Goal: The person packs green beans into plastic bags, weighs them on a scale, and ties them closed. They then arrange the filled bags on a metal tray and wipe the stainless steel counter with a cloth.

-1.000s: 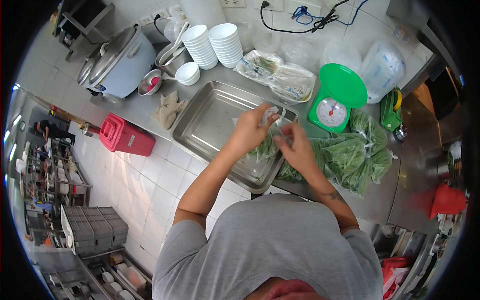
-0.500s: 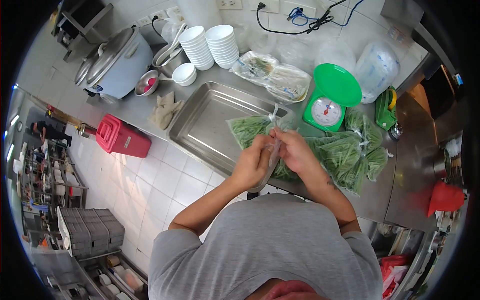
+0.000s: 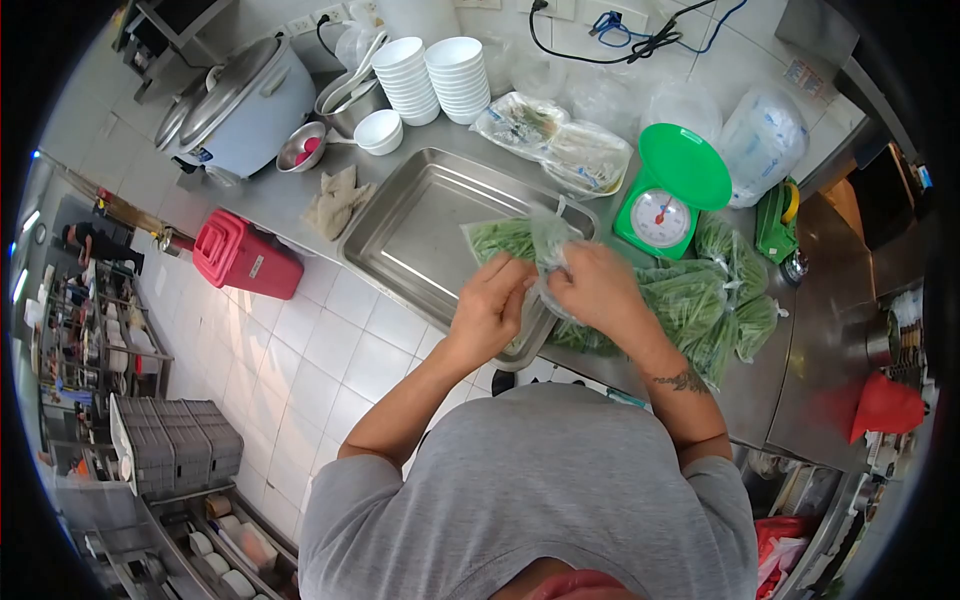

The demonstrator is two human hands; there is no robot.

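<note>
My left hand (image 3: 490, 308) is closed over the near right part of a steel tray (image 3: 385, 225), pinching the edge of a clear plastic bag. Beside it my right hand (image 3: 596, 285) has its fingers curled round the same clear bag (image 3: 550, 245), which hangs between both hands. Just behind them, a bag of cut green vegetables (image 3: 500, 237) lies on the tray's right side. Several more filled bags of green vegetables (image 3: 690, 300) sit on the steel counter, right of my right hand.
A green scale (image 3: 660, 217) stands behind the filled bags. White bowls (image 3: 458, 80) are stacked at the back, near wrapped packs (image 3: 585, 155). A cloth (image 3: 337, 203) and a rice cooker (image 3: 245, 110) are at left. A red bin (image 3: 245, 258) stands on the floor.
My hands have drawn apart from their meeting point at the bag's neck. My right hand has turned knuckles up, and the clear plastic has spread between the hands.
</note>
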